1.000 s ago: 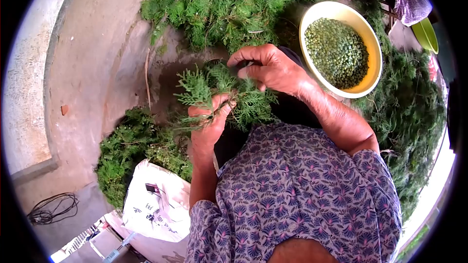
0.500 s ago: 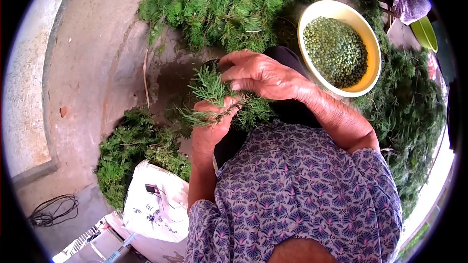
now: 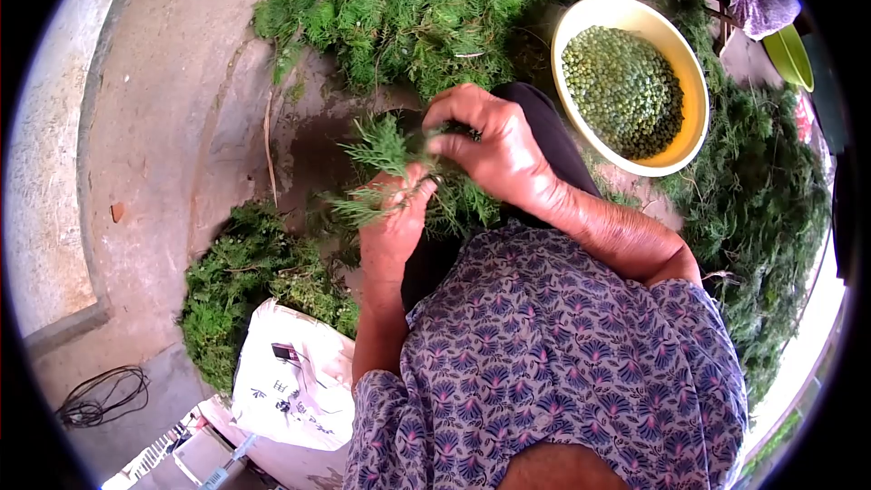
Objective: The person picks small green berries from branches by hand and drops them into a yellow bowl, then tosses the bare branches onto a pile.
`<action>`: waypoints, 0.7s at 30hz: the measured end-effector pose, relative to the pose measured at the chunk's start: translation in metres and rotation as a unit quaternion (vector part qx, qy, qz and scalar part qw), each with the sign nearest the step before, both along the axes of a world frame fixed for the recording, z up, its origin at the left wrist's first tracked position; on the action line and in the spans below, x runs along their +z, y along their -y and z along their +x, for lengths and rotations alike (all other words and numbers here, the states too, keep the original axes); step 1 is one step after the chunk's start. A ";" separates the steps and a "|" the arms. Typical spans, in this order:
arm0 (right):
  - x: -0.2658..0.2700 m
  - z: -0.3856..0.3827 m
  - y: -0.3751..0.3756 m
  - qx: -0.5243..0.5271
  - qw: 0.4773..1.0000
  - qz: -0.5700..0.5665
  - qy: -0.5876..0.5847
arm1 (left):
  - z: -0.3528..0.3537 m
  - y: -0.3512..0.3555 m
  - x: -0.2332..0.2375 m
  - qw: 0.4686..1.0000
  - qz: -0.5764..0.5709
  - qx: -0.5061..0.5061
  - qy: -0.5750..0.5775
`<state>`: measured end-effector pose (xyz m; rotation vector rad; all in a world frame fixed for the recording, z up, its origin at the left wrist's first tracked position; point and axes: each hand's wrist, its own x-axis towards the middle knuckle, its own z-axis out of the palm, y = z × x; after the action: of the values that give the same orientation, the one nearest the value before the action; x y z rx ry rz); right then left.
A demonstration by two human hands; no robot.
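Observation:
My left hand [image 3: 396, 222] grips a feathery green sprig [image 3: 386, 150] by its stems, just in front of my chest. My right hand [image 3: 494, 141] curls over the top of the same sprig, fingertips pinched into the foliage; whether it holds a berry is hidden. A yellow bowl [image 3: 697, 118] heaped with small green berries [image 3: 621, 91] sits to the right of my right hand.
A big pile of green branches [image 3: 426, 0] lies ahead, and more greenery [image 3: 771, 209] spreads at right. A smaller heap [image 3: 240, 281] lies at left by a white bag [image 3: 295, 381]. Bare concrete floor [image 3: 154, 127] is at left, with a black cable [image 3: 95, 395].
My right hand has shifted back over the sprig, its fingers curling down into the foliage. My left hand has kept its grip and barely moved.

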<state>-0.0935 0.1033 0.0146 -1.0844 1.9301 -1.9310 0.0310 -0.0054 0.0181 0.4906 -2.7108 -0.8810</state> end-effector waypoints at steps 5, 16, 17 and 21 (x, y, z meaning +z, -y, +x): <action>-0.018 -0.023 -0.005 0.038 0.970 -0.079 0.228 | 0.004 0.005 -0.010 0.986 0.163 0.034 0.008; -0.067 -0.130 -0.121 -0.383 0.917 0.105 0.020 | 0.002 0.038 0.020 0.854 0.427 0.242 -0.173; -0.076 -0.143 -0.140 -0.417 0.889 0.180 -0.064 | 0.002 0.044 0.021 0.833 0.443 0.267 -0.196; -0.098 -0.158 -0.173 -0.443 0.877 0.185 -0.038 | 0.005 0.071 0.028 0.768 0.479 0.313 -0.288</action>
<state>-0.2512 0.2766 -0.0836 -0.1358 3.0122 -1.6932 0.0358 -0.0767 0.0465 1.0039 -1.2301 -1.7573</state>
